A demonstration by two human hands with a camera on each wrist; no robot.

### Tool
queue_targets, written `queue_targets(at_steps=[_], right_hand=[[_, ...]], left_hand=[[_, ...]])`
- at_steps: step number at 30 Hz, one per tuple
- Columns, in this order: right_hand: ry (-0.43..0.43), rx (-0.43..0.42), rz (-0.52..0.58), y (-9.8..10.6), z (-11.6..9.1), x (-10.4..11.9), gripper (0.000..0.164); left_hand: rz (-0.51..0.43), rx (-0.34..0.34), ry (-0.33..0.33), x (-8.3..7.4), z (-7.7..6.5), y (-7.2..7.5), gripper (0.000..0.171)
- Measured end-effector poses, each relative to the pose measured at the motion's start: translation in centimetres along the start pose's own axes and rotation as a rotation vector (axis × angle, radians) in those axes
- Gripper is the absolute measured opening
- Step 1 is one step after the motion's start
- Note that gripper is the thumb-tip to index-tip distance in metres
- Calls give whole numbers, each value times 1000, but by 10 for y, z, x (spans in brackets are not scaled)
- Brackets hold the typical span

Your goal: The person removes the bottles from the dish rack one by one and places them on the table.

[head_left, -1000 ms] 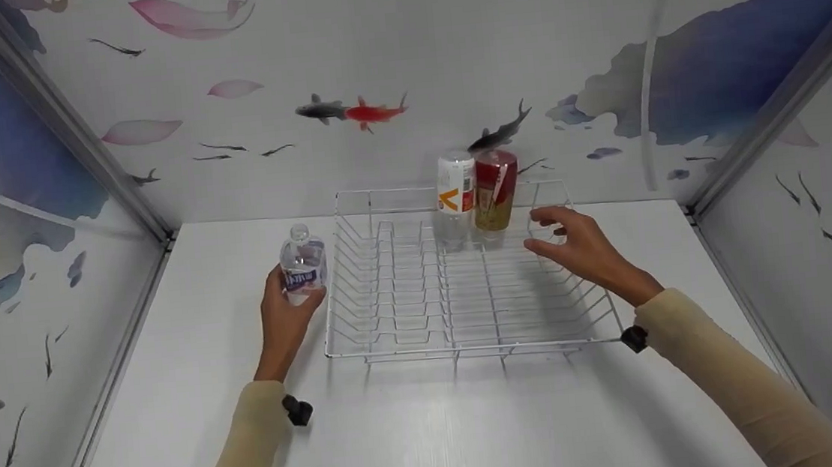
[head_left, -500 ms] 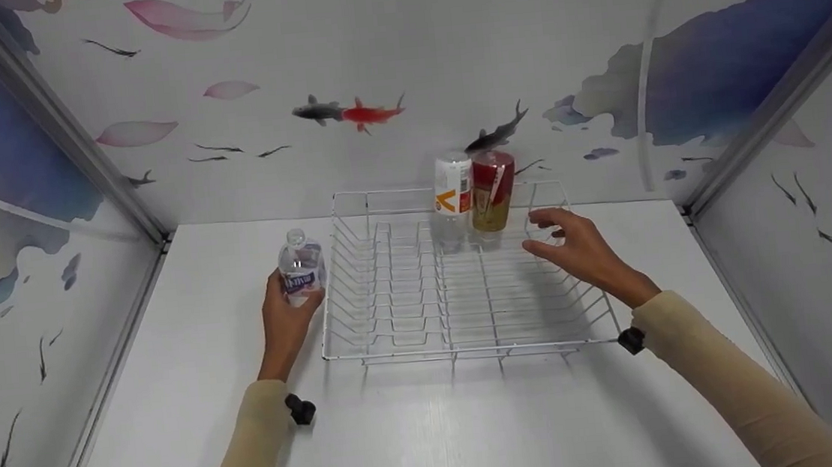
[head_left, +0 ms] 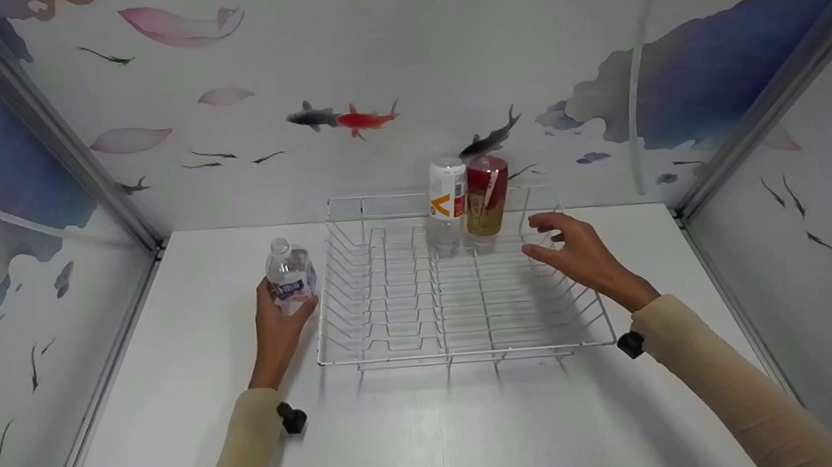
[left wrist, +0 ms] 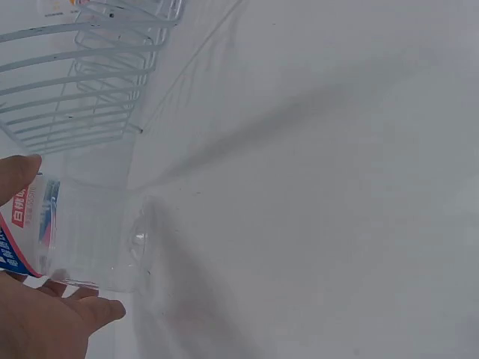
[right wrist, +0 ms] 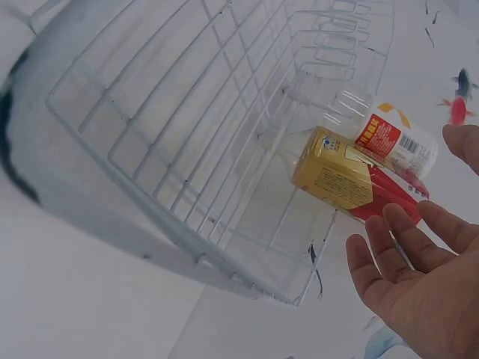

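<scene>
Where the rack's [head_left: 406,358] left edge meets open counter [head_left: 374,448]: clear bottle [head_left: 290,282], gripped in the fingers of the left hand [head_left: 279,337]. Rack's back edge: white-labelled bottle [head_left: 448,194] and red-and-gold bottle [head_left: 486,196], side by side. Right hand [head_left: 583,253]: fingers loosely curved, holding nothing. Hazards: sideways brush by the right hand, toppling the pair; low lift, snagging clear bottle on the left rim.

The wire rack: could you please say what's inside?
A white-labelled bottle and a red-and-gold bottle stand inside the rack; in the head view, part of its back is hidden behind them.
</scene>
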State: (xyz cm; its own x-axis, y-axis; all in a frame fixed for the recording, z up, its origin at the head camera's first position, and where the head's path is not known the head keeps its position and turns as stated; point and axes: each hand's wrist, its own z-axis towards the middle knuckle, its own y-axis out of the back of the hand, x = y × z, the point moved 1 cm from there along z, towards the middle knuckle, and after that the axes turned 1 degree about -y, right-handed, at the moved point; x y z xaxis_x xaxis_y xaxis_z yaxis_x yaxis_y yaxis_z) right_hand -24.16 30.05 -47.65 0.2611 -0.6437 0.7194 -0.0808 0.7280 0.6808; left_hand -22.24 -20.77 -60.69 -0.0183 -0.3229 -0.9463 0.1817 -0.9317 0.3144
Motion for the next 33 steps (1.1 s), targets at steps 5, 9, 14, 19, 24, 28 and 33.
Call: queue_targets(at_steps=[5,9,14,19,24,28,33], right_hand=[[6,-4,-5,2,0,-2,57],[5,-4,-3,2,2,-4,56],[10,-3,4,0,5,-6,55],[15,-7,12,-2,7,-5,55],[6,-8,14,-2,7,-8,54],[-10,-7,18,-3,7,-12,55],[-3,-8,20,-3,8,-15,55]], left_hand=[[53,34,30,0,-11,10,99],[66,31,23,-4,-22,18,100],[65,51,-13,-14,-33,23,98],[102,105,-44,-23,-43,24,94],[138,119,-38,-28,-49,23,94],[146,121,-44,-29,-56,23,95],[142,153,-38,-32,-69,26,93]])
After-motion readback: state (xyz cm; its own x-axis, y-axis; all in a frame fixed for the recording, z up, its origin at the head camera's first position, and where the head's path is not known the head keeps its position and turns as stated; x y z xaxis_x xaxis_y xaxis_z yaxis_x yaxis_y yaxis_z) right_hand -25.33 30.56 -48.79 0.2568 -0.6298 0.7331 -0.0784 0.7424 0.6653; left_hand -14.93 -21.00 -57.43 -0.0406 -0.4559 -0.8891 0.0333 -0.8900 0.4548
